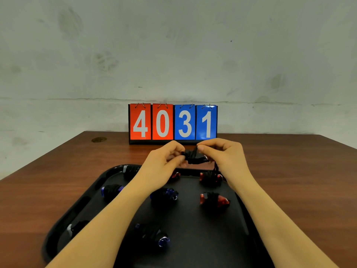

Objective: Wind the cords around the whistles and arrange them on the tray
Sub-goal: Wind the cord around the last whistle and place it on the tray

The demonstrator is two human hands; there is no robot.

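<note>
Above the glossy black plastic tray point(92, 192), left hand point(164, 163) and right hand point(222, 153) each pinch the small cord-wrapped whistle point(194, 157); light, hard-bodied, its soft cord likely slips loose unless held across the windings.

On the black tray point(81, 206) lie three blue whistles point(164, 195), three red whistles point(214, 200), two clear whistles point(77, 228); one whistle point(194, 157) above it.

— Where's the cord-wrapped black whistle point(194, 157)?
— I see it pinched between both hands above the glossy black plastic tray's point(239, 225) far edge.
— The others?
— Wound blue whistles point(164, 195) and red whistles point(214, 200) lie in rows on it.
</note>
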